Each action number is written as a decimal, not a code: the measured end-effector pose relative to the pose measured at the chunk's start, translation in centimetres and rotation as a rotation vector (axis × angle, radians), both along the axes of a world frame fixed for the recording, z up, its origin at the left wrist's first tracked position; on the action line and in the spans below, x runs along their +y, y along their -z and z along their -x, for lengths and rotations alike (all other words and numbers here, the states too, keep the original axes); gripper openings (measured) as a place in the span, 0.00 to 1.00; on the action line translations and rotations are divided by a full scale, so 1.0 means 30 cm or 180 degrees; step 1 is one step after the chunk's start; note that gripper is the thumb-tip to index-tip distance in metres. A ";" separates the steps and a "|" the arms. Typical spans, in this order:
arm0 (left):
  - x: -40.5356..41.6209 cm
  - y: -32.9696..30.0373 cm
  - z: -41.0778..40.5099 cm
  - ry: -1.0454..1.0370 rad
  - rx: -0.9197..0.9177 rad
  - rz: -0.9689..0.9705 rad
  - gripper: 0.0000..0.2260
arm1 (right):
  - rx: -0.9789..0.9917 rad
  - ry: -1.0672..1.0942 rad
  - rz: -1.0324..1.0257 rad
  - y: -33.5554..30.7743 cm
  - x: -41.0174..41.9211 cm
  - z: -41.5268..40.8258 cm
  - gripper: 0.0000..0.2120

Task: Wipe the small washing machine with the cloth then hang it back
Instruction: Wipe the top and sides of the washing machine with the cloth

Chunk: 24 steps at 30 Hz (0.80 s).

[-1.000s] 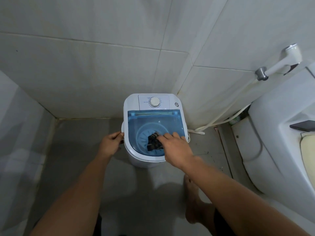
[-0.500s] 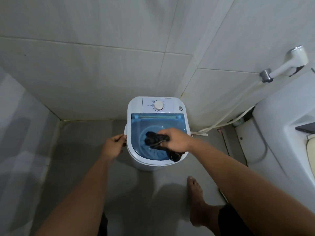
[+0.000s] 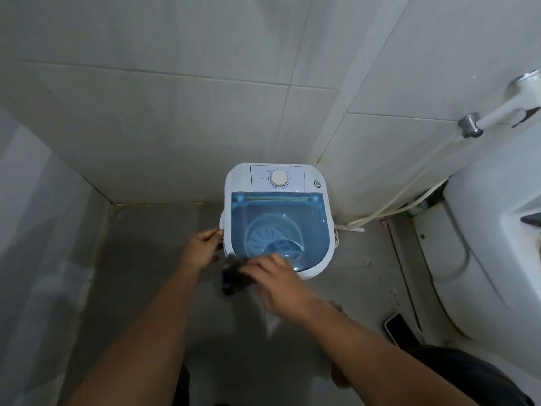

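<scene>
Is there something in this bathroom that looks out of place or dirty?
Yes. A phone lies on the floor beside the toilet. The washing machine stands upright, lid shut, undamaged.

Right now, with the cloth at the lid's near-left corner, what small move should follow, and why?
Probably sweep the right hand with the dark crumpled cloth rightward along the translucent blue lid's near edge; the left hand steadies the small white washing machine.

Both arms reach forward and down. The left hand (image 3: 202, 247) is curled, with its fingertips pressing sideways. The right hand (image 3: 275, 278) (a bit blurry) lies palm down, its fingers pointing left and closed in a grip
</scene>
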State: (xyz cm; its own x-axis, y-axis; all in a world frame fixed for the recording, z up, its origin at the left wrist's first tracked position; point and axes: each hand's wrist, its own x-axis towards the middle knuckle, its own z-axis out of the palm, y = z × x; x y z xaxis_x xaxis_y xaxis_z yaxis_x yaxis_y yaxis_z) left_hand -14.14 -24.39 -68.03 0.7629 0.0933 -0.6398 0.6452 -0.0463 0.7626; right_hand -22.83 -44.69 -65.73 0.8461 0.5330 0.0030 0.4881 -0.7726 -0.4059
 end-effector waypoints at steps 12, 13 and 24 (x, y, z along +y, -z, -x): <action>0.000 -0.016 0.001 0.0133 -0.0006 0.0001 0.13 | -0.0413 0.3330 -0.0673 0.044 -0.294 0.092 0.14; 0.001 -0.014 0.000 0.0138 -0.0002 0.0004 0.13 | -0.0439 0.3307 -0.0755 0.062 -0.253 0.128 0.16; 0.007 -0.011 -0.015 0.0225 0.0146 0.0042 0.13 | -0.0120 0.0831 -0.0810 -0.028 0.051 0.177 0.23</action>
